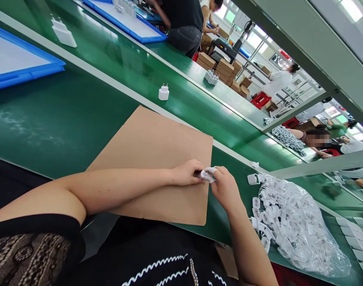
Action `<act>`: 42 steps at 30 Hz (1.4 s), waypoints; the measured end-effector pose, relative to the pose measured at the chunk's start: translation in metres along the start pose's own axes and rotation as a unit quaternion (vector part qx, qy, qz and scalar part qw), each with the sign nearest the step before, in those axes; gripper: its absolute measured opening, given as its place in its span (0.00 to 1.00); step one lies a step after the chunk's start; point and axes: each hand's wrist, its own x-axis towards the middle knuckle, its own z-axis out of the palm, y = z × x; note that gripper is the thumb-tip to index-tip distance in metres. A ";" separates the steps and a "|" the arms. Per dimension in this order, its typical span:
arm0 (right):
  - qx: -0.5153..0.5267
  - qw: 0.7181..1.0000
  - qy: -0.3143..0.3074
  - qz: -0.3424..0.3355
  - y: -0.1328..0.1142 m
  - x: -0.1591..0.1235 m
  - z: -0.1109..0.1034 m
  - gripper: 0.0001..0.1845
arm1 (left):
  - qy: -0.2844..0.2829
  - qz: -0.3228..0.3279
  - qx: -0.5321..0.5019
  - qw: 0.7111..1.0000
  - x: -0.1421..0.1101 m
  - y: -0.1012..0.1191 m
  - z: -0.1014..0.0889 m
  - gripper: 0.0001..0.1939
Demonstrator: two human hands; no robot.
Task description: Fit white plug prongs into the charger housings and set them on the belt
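My left hand and my right hand meet above the right edge of a brown cardboard sheet. Between their fingertips is a small white plastic charger part, pinched from both sides. Fingers cover much of it, so I cannot tell whether it is one piece or two. To the right of my right hand lies a clear plastic bag full of white charger housings. Several loose housings spill from the bag's mouth, and one housing lies just beyond them.
White plug chargers stand upright on the green conveyor belt beyond the cardboard. Blue-edged trays sit at the left. Flat white pieces line the far right. A metal frame post crosses the right side. Co-workers sit across the line.
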 end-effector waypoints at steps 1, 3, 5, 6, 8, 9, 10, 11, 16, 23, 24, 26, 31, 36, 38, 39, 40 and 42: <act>-0.001 1.000 0.009 0.000 0.000 -0.001 -0.001 0.19 | -0.001 -0.004 0.001 1.000 0.000 0.000 0.000 0.08; -0.001 1.000 0.024 0.002 0.000 -0.002 -0.002 0.19 | -0.002 -0.011 0.001 1.000 0.000 0.000 0.000 0.08; 0.003 1.000 0.024 0.004 0.001 -0.002 -0.003 0.20 | -0.001 -0.015 -0.003 1.000 0.000 0.001 0.000 0.08; 0.006 1.000 0.018 0.003 0.001 -0.002 -0.002 0.20 | -0.001 -0.016 -0.005 1.000 0.000 0.001 0.000 0.08; 0.009 1.000 0.003 0.003 0.001 -0.002 -0.001 0.20 | 0.000 -0.014 -0.012 1.000 0.000 0.002 0.000 0.08; 0.007 1.000 -0.004 0.006 0.001 -0.001 0.000 0.20 | 0.000 -0.012 -0.016 1.000 0.000 0.003 0.000 0.08; 0.002 1.000 -0.012 0.013 0.000 0.000 0.000 0.19 | -0.002 -0.010 -0.019 1.000 -0.001 0.003 -0.001 0.08; -0.005 0.999 -0.021 0.024 -0.001 0.002 0.000 0.18 | -0.003 -0.008 -0.020 1.000 -0.001 0.004 -0.001 0.08; -0.067 0.992 -0.054 0.088 -0.015 0.010 -0.002 0.14 | -0.005 -0.013 -0.003 1.000 -0.003 0.005 -0.001 0.11; -0.046 0.994 -0.021 0.098 -0.020 0.009 0.000 0.13 | 0.013 -0.023 0.004 1.000 -0.005 0.003 0.003 0.14; -0.038 0.993 -0.004 0.112 -0.019 0.007 0.002 0.13 | 0.012 -0.022 0.010 1.000 -0.006 0.004 0.003 0.14; 0.002 0.988 0.028 0.154 -0.017 0.003 0.009 0.14 | 0.012 -0.024 0.025 0.999 -0.007 0.006 0.006 0.14; 0.218 0.938 0.084 0.255 -0.008 -0.018 0.032 0.25 | 0.023 -0.044 0.049 0.998 -0.011 0.009 0.013 0.15; 0.165 0.934 0.228 0.221 0.009 -0.088 0.039 0.37 | 0.013 -0.102 0.030 0.994 -0.015 0.011 0.014 0.23; 0.031 0.919 0.246 0.307 0.021 -0.127 0.041 0.37 | -0.015 -0.134 0.031 0.990 -0.013 0.011 0.009 0.25; -0.030 0.893 0.242 0.378 0.029 -0.145 0.043 0.36 | -0.022 -0.147 0.031 0.988 -0.011 0.011 0.005 0.27; -0.074 0.865 0.227 0.441 0.036 -0.160 0.046 0.33 | -0.025 -0.157 0.034 0.987 -0.006 0.010 0.001 0.28; -0.120 0.826 0.186 0.519 0.051 -0.181 0.053 0.27 | -0.009 -0.164 0.043 0.985 0.008 0.007 -0.009 0.31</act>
